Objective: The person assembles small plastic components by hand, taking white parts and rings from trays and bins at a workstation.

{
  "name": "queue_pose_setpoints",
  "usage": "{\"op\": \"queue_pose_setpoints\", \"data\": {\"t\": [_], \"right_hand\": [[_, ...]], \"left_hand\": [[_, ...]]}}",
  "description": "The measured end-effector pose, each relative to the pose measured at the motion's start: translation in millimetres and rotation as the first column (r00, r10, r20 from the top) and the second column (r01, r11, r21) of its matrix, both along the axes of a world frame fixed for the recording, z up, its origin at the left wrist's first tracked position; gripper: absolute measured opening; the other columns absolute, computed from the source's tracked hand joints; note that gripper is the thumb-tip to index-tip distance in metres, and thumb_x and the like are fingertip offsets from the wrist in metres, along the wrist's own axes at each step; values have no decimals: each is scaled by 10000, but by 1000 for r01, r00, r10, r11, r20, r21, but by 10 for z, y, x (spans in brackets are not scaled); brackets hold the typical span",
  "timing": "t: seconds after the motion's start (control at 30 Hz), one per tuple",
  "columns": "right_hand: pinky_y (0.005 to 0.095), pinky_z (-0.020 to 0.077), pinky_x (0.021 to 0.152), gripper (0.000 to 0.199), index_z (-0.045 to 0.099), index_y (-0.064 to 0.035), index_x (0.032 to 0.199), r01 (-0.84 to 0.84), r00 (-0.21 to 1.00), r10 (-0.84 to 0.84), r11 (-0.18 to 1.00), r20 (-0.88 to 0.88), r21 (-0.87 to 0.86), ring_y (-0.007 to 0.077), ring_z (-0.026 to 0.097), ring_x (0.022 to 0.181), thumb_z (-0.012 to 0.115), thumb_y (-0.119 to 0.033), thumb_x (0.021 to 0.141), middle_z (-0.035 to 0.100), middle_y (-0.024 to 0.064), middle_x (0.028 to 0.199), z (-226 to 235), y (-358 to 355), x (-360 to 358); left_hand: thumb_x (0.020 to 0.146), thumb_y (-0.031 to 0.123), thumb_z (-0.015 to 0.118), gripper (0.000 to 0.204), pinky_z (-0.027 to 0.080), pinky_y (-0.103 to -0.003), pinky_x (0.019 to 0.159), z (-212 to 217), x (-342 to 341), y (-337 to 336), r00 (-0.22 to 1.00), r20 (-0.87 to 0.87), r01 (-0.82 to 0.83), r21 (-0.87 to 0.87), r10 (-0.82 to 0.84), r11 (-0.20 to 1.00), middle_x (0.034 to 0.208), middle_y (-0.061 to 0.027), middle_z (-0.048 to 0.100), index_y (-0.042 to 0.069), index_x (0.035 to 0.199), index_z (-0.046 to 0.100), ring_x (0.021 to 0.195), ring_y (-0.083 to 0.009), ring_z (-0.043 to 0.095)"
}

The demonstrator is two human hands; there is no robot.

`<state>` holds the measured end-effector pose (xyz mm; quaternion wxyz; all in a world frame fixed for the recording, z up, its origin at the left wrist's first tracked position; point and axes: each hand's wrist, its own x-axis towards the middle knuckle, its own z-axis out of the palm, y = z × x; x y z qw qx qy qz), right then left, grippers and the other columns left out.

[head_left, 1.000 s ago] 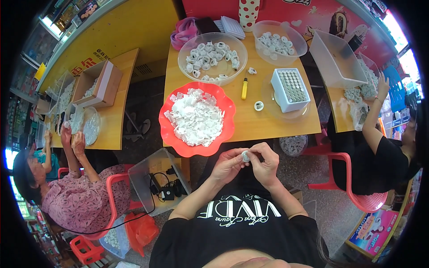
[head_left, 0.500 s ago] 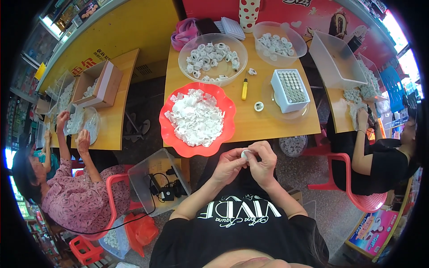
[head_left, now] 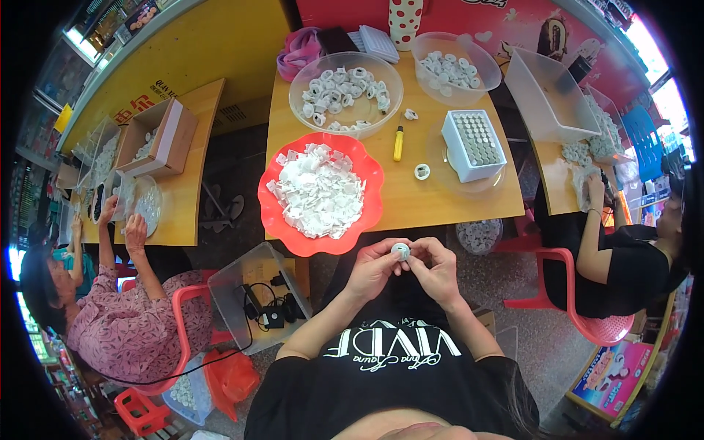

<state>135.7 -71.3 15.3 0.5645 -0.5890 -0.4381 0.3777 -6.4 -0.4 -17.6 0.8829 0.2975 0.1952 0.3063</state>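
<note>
Just off the table's front edge, my two hands meet around a small round white plastic part [head_left: 400, 248]. My left hand [head_left: 372, 273] pinches it with the thumb lying over its near side. My right hand [head_left: 438, 274] is closed at its right edge, thumb and fingers against it. Details on its upper face are too small to make out. Closest to my hands is a red scalloped bowl [head_left: 270, 217] heaped with flat white plastic pieces [head_left: 317, 192]. On the table are another round white part [head_left: 422, 171] and a yellow-handled tool [head_left: 398, 144].
A white box [head_left: 462, 167] of upright small cylinders stands at the right. Behind are two clear bowls [head_left: 297, 103] [head_left: 418, 59] of white parts. Co-workers sit at tables on both sides. A clear bin [head_left: 227, 301] with black cables stands at lower left.
The round white part has been turned so that more of its face shows upward. My right fingers have shifted lower beside it. The view has shifted slightly.
</note>
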Motion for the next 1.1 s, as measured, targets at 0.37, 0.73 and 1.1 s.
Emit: {"op": "queue_pose_setpoints", "data": {"t": [0.37,0.73,1.1], "right_hand": [[209,485,577,120,580,10,879,28,971,-39,998,236,52,81,617,634,613,95,802,622,46,736,63,8,-126],[227,504,550,137,590,10,858,32,963,-75,986,257,166,118,637,642,664,61,754,617,70,751,139,75,-98],[311,460,506,201,559,-11,768,27,852,-213,930,478,366,228,579,564,648,88,618,553,96,657,153,61,-143]], "left_hand": [[922,81,582,234,451,-196,613,-93,16,-96,984,-150,-61,203,92,977,913,-25,639,-6,1137,617,745,-69,575],[892,-60,551,209,519,-228,714,57,107,-207,942,-110,-248,411,317,877,1116,-101,583,-1,1082,487,894,-111,613],[811,-152,574,228,546,-243,670,113,61,-246,833,-119,-218,827,541,518,1168,-171,525,-2,956,485,890,-138,618]]}}
